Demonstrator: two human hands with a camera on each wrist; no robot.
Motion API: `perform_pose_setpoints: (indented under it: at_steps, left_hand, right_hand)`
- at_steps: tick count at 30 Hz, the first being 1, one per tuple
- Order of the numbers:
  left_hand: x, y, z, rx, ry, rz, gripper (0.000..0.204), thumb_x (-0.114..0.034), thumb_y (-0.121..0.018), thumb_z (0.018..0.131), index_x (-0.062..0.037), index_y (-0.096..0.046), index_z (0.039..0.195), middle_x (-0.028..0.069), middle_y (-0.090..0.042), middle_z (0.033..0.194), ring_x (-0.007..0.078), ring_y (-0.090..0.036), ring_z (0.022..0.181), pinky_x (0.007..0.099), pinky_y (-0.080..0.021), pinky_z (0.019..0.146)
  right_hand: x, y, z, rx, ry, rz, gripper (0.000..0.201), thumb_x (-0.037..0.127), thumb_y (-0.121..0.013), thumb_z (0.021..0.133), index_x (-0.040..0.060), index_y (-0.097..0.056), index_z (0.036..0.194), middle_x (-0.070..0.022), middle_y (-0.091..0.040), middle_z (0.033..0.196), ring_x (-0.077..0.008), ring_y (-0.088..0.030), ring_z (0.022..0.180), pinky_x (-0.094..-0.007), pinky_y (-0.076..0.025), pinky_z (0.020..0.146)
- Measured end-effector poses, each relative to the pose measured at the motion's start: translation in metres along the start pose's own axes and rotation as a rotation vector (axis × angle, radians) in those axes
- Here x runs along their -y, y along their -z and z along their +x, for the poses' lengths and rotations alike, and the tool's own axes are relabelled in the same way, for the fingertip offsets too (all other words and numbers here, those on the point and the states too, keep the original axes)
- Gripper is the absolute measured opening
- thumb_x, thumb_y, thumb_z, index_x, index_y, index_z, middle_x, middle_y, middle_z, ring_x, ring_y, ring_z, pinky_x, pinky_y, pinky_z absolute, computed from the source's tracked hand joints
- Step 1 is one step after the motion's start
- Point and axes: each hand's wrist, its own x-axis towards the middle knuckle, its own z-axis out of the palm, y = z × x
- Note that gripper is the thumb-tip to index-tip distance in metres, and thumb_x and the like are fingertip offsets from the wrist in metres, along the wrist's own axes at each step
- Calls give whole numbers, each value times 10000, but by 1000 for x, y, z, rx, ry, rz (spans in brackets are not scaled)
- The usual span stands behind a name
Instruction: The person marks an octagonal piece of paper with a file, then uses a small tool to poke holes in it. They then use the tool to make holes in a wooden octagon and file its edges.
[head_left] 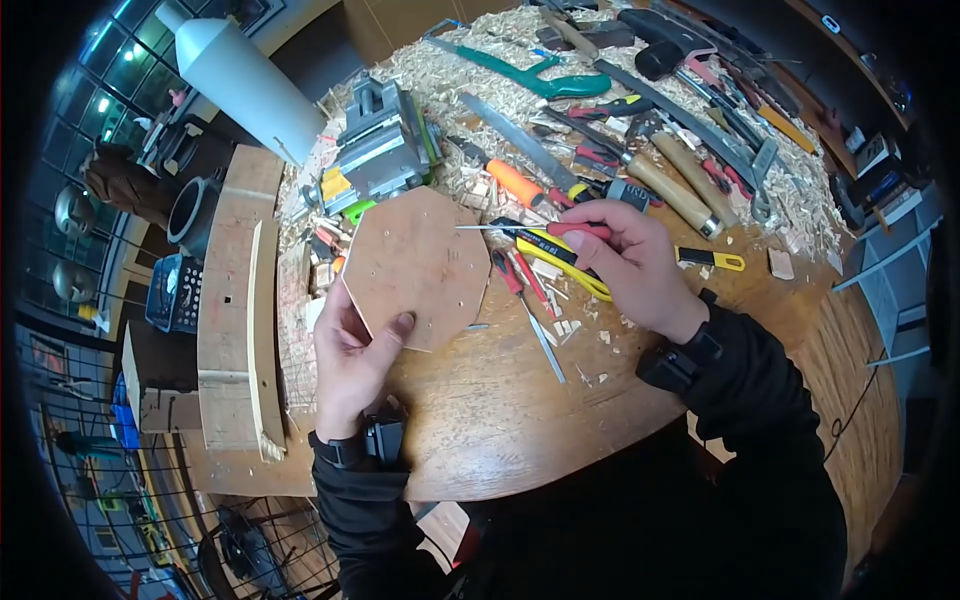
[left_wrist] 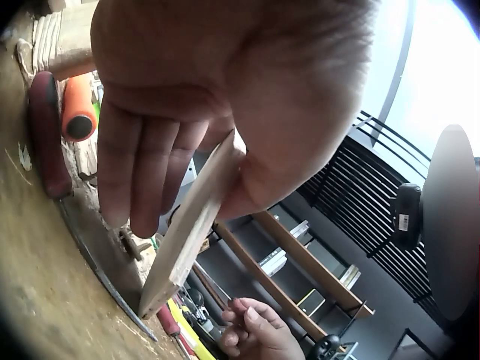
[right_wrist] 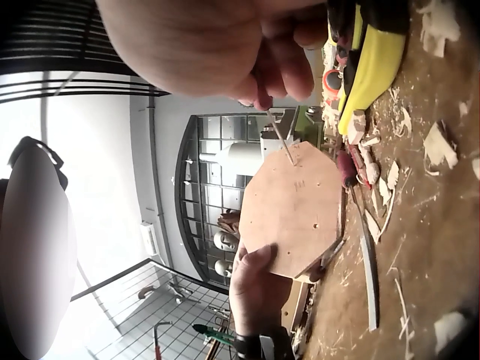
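Observation:
My left hand [head_left: 352, 352] grips an octagonal wooden board [head_left: 415, 265] by its lower left edge, thumb on the face and fingers behind. Small holes dot the board. The left wrist view catches the board edge-on [left_wrist: 191, 225], tilted above the table. In my right hand [head_left: 640, 262], thumb and fingers pinch the red handle of a slim tool [head_left: 580, 230] with a thin metal shaft. The shaft [right_wrist: 280, 136] points at the board, its tip right at a hole near the upper edge in the right wrist view. Most of the handle is hidden by the right hand there.
Below the board lies a red-handled flat file [head_left: 540, 335]. Beside it are yellow-and-black tools [head_left: 560, 255] and wood chips. A grey vise [head_left: 385, 145] stands behind on the shavings-strewn table [head_left: 520, 420], with a green-handled saw [head_left: 560, 80] and several mallets and chisels further back.

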Motion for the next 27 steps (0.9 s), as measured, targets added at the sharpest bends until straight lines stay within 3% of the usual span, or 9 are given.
perform_pose_setpoints:
  at_steps: [3,5,16,18,21,27]
  left_hand:
    - [-1,-1,0,13,9,-13,608,35,-659,834,20,-411,1389,114,-599,1255,177,-583,1147,327,-454,998]
    - [-2,-3,-2,9,16,-21,612,35,-657,834,21,-406,1393,116,-595,1261,177,-579,1152,326,-450,1002]
    - [1,-4,0,-7,12,-24,673,95,-636,799,3,-370,1411,113,-584,1267,180,-568,1169,325,-444,1007]
    - [0,-4,0,-30,29,-12,676,25,-665,779,5,-397,1399,113,-592,1269,180,-572,1158,329,-440,1002]
    - [3,-2,1,5,28,-35,689,108,-618,796,-2,-355,1423,122,-566,1291,177,-556,1185,323,-441,1008]
    - [5,-2,0,0,29,-42,702,108,-615,797,-4,-344,1435,121,-568,1289,176,-562,1177,321,-449,998]
  right_hand:
    - [0,0,-1,-25,-24,-7,199,96,-612,962,-6,-606,1133,-60,-695,1025,-42,-561,772,-204,-485,717]
    - [2,1,-1,-20,-19,-2,200,100,-605,971,-19,-603,1132,-60,-684,1002,-58,-612,867,-208,-503,763]
    - [-3,3,-3,2,-19,-42,93,63,-613,949,-1,-631,1014,-24,-649,940,-42,-581,838,-196,-477,719]
    - [-4,2,0,9,0,-45,77,57,-612,945,1,-628,996,-16,-639,926,-38,-573,833,-194,-469,711]
    - [0,3,-3,-13,-62,-62,67,52,-597,948,4,-621,988,-23,-640,936,-44,-575,855,-192,-464,731]
    - [1,2,-4,23,-34,-58,76,46,-589,950,-6,-617,998,-37,-651,957,-60,-595,883,-204,-475,770]
